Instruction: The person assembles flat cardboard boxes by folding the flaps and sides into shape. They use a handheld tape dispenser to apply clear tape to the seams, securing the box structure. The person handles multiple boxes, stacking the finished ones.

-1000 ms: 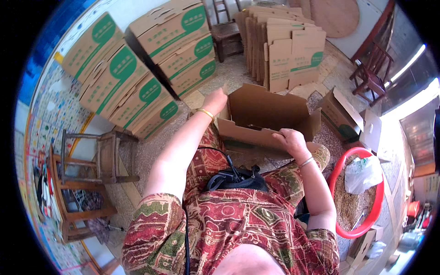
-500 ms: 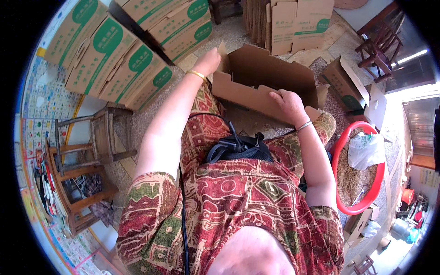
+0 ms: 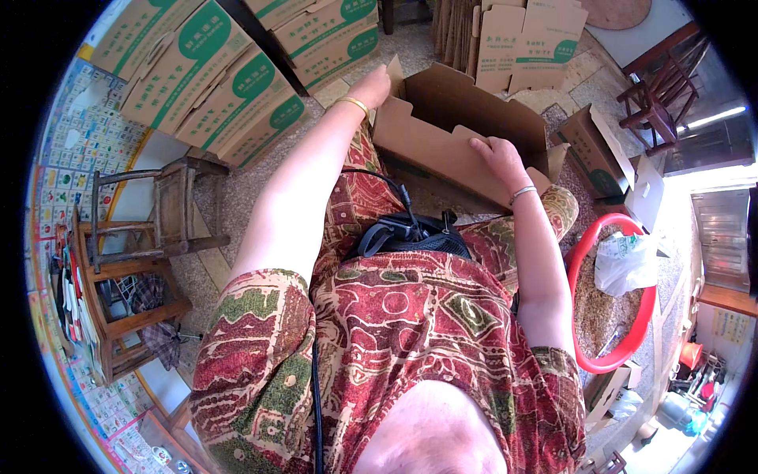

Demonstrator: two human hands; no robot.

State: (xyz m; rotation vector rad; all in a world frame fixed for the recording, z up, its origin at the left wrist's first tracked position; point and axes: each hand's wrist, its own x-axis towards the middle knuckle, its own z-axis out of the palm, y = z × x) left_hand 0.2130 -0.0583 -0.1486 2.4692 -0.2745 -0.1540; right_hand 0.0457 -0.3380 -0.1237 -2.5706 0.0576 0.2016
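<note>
An open brown cardboard box [image 3: 442, 146] rests on my lap with its flaps up. My left hand [image 3: 377, 82] grips the box's far left corner flap; a gold bangle is on that wrist. My right hand [image 3: 496, 156] presses over the near right rim of the box, fingers curled on the edge, with a silver bangle at the wrist. The inside of the box looks bare brown card.
Stacked green-and-tan cartons [image 3: 213, 71] stand at the left and more flat cartons [image 3: 521, 35] behind. A small wooden stool [image 3: 170, 209] and a wooden rack [image 3: 110, 316] are at my left. A red basin [image 3: 624, 308] with a white bag [image 3: 628, 261] sits right.
The box has swung and come closer in view as my head tipped down. My left hand stays on the far corner; my right hand shifted along the near rim.
</note>
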